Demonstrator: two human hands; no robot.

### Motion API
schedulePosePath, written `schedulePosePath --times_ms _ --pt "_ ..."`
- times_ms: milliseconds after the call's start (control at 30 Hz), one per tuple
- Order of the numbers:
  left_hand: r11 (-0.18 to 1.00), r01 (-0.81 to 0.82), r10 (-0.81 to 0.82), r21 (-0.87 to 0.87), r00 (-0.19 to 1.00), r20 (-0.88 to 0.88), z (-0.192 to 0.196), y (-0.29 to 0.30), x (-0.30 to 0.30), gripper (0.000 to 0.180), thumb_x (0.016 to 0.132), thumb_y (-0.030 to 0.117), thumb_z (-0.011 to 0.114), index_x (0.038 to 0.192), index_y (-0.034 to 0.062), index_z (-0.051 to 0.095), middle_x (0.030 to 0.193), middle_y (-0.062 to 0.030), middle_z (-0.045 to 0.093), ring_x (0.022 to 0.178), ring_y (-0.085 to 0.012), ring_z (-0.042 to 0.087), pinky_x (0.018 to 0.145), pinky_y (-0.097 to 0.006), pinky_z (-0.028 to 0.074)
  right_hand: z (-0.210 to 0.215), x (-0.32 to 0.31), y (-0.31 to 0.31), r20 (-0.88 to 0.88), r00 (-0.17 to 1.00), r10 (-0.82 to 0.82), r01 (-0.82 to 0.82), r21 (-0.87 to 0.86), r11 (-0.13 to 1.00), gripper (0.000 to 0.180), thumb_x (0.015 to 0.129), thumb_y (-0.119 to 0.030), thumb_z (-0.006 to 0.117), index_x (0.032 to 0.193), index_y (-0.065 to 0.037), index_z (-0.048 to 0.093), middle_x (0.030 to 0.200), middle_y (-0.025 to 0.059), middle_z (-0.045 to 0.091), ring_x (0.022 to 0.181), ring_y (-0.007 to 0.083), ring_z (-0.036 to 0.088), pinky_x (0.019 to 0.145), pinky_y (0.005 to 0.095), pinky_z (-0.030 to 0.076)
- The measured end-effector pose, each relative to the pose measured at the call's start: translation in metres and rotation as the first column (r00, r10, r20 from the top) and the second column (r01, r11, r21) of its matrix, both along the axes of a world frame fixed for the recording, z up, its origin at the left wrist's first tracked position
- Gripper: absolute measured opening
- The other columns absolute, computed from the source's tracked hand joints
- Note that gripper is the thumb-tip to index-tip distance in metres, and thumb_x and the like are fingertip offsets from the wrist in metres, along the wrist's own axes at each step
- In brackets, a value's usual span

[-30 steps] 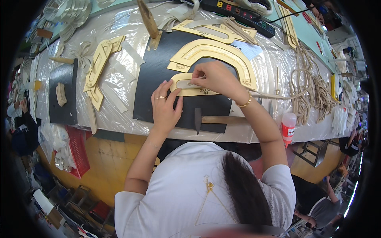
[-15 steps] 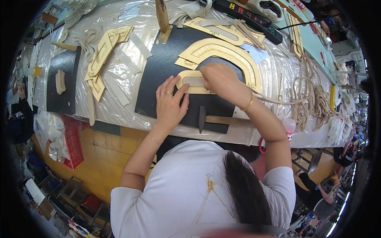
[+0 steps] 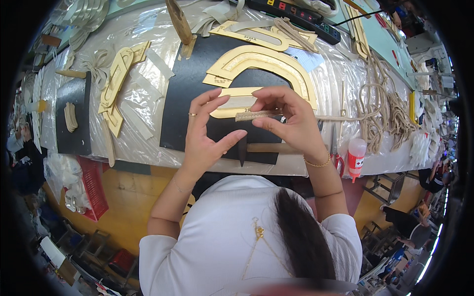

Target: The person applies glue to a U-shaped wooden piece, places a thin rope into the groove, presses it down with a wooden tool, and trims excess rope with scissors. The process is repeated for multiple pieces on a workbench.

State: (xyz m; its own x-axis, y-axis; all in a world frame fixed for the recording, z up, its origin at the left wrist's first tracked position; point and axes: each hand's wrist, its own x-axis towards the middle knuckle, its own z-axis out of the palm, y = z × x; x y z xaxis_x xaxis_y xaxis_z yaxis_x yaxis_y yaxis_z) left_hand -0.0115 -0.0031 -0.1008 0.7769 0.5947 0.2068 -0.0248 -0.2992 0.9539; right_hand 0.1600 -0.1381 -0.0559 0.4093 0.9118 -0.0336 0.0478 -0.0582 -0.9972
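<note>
Between thumb and fingers, my right hand (image 3: 291, 116) pinches a beige braided cord (image 3: 247, 116), whose short end points left toward my other hand. The cord's length runs off to the right. My left hand (image 3: 205, 130) is open, thumb and fingers spread, holding nothing. Below both hands lies a small cream slotted template (image 3: 239, 92) on a black mat (image 3: 180, 108), partly hidden by my fingers. A larger U-shaped cream template (image 3: 266, 53) lies just beyond it. Nearer me, a hammer with a dark head (image 3: 242, 150) and wooden handle (image 3: 271, 147) rests across the mat.
Right of the mat are red-handled scissors (image 3: 337, 160), a bottle with red contents (image 3: 356, 157) and tangled cord (image 3: 375, 108). More templates (image 3: 117, 74) and pale strips (image 3: 136, 121) lie left. A wooden handle (image 3: 178, 22) stands at the mat's far edge; a power strip (image 3: 296, 17) lies beyond.
My right hand has lifted off the small template and turned, now showing the cord end in its pinch. My left hand has come off the template and opened wider.
</note>
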Motion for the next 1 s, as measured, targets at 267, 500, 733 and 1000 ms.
schedulePosePath --times_ms 267,500,733,1000 --pt "0.891 0.135 -0.095 0.434 0.989 -0.111 0.034 0.021 0.007 0.026 0.069 0.017 0.087 0.093 0.0126 0.077 0.146 -0.0082 0.049 0.135 -0.0329 0.039 0.110 -0.044 0.033 0.011 -0.007 -0.002 0.027 1.000 0.008 -0.008 0.018 1.000 0.042 0.082 0.000 0.080 0.121 -0.004 0.064 0.101 0.0057 0.068 0.093 0.0128 0.067 0.083 0.0270 0.055" --pt "0.824 0.204 -0.129 0.528 0.976 -0.175 0.039 0.032 0.010 0.034 0.065 0.019 0.087 0.096 0.0138 0.076 0.148 -0.0088 0.049 0.137 -0.0339 0.038 0.112 -0.045 0.026 0.005 -0.005 -0.002 0.502 0.864 0.034 -0.026 -0.023 0.999 0.013 0.088 -0.010 0.073 0.099 -0.003 0.073 0.084 0.0066 0.067 0.074 0.0170 0.069 0.066 0.0281 0.054" --pt "0.887 0.153 -0.101 0.436 0.985 -0.140 0.028 0.025 0.009 0.036 0.066 0.021 0.088 0.100 0.0163 0.075 0.149 -0.0084 0.049 0.138 -0.0344 0.038 0.111 -0.046 0.025 0.003 -0.005 0.007 0.144 0.989 0.035 -0.005 -0.208 0.978 0.014 0.091 -0.011 0.071 0.099 0.000 0.072 0.082 0.0099 0.071 0.058 0.0146 0.066 0.056 0.0283 0.051" --pt "0.862 0.161 -0.102 0.481 0.984 -0.147 0.022 0.034 0.007 0.024 0.069 0.020 0.086 0.091 0.0167 0.077 0.146 -0.0070 0.053 0.137 -0.0324 0.038 0.111 -0.043 0.024 0.002 -0.002 0.008 0.372 0.922 0.102 -0.069 -0.099 0.993 0.021 0.084 -0.015 0.080 0.098 -0.002 0.073 0.085 0.0074 0.068 0.072 0.0164 0.065 0.063 0.0274 0.051"
